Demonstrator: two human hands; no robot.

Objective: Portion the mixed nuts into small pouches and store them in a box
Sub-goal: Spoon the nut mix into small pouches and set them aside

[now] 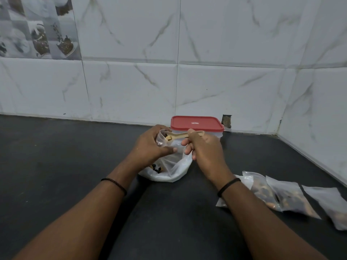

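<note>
nuts (157,168) lie in a white bag (169,169) on the dark counter (56,156), under both hands. the left hand (150,145) grips a small clear pouch (161,136); the right hand (201,147) pinches a wooden spoon (180,136) tipped into its mouth. a red-lidded box (197,123) stands behind, filled pouches (285,197) lie right.

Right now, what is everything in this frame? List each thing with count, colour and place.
small pouch: one, clear, held open in the left hand
wooden spoon: one, tan, loaded with nuts at the pouch mouth
nut bag: one, clear-white, on the counter under the hands
filled pouches: about four, clear, lying front right
storage box: one, clear with red lid on, by the wall
counter: one, black
wall tiles: white marble, behind
wristbands: two, black, one per wrist
left hand: grips the pouch
right hand: holds the spoon
</note>
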